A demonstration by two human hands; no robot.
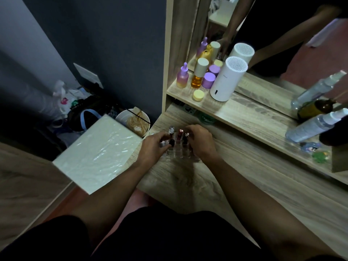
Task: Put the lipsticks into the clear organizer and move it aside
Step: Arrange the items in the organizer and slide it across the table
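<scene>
Far left of the frame it's just dim floor clutter, then a white box sitting at the left edge of the desk, with a bowl right behind it.

Center frame is the action: the clear organizer is on the desk, between both hands. The left hand is curled against its left side, fingertips touching a dark lipstick standing in a slot. Can't tell whether it's actually pinching it or just resting there. A silver-capped lipstick stands in the back row, a red one beside it. The right hand is wrapped over the organizer's right side, fingers closed around a lipstick with a shiny top.

Upper right, the shelf holds purple and amber bottles, a white cylinder, and a spray bottle lying against the mirror.
</scene>
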